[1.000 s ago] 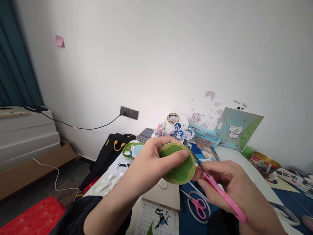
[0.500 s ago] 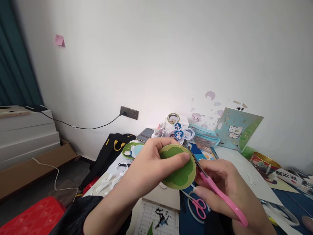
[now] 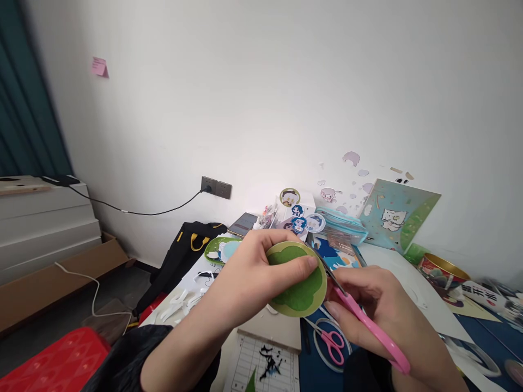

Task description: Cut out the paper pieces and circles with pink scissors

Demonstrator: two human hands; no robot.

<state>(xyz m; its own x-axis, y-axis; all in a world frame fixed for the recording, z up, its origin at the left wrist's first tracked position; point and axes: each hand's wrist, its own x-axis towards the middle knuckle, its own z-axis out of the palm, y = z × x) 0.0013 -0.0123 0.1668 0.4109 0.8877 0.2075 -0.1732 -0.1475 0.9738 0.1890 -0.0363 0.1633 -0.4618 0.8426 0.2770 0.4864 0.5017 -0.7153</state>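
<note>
My left hand (image 3: 265,272) pinches a round paper disc (image 3: 296,296), dark green inside with a pale green rim, thumb on its face and fingers behind. My right hand (image 3: 371,310) grips pink-handled scissors (image 3: 368,324). Their blades lie along the disc's upper right edge, touching or nearly touching it; how far they are apart I cannot tell. Below the hands, a smaller pair of pink scissors (image 3: 333,343) lies on the blue surface. Black scraps (image 3: 269,362) rest on a gridded sheet (image 3: 241,362).
White paper strips (image 3: 182,305) lie left of my hands. Behind stand round character stickers (image 3: 299,224), a clear pouch (image 3: 343,226) and a patterned folder (image 3: 392,215) against the wall. A round tin (image 3: 443,269) is at the right, a red stool (image 3: 57,362) at lower left.
My right hand and the scissors shift very slightly, the handle moving a little left and up. The disc tilts a touch in my left hand; everything else stays put.
</note>
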